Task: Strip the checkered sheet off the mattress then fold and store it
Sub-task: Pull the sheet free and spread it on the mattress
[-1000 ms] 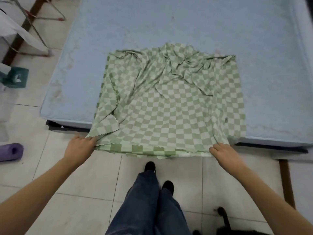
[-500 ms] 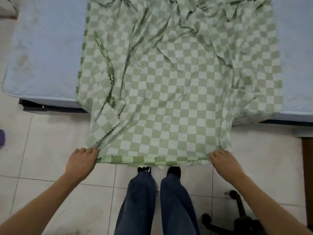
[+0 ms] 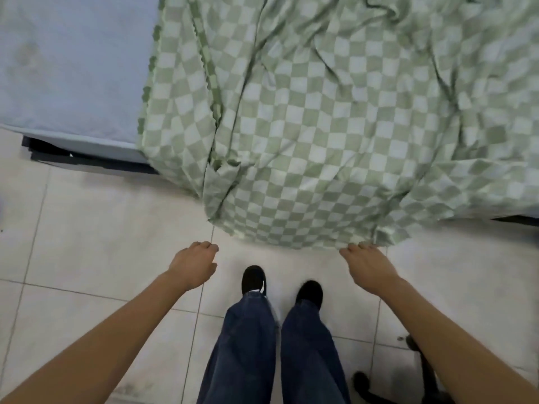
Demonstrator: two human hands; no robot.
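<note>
Right hand (image 3: 369, 265) pinches the sheet (image 3: 306, 126) hem; left hand (image 3: 194, 265) curls empty beside it. Regrip that left corner, then pull evenly off the mattress (image 3: 67, 68).

Green checkered sheet (image 3: 320, 126) draped off the pale blue mattress (image 3: 73, 62) onto the tiled floor (image 3: 102, 228), its lower hem at the fingertips of the right hand (image 3: 369, 268), left hand (image 3: 194, 266) curled just clear of it, black shoes (image 3: 281, 282) between both hands.
</note>
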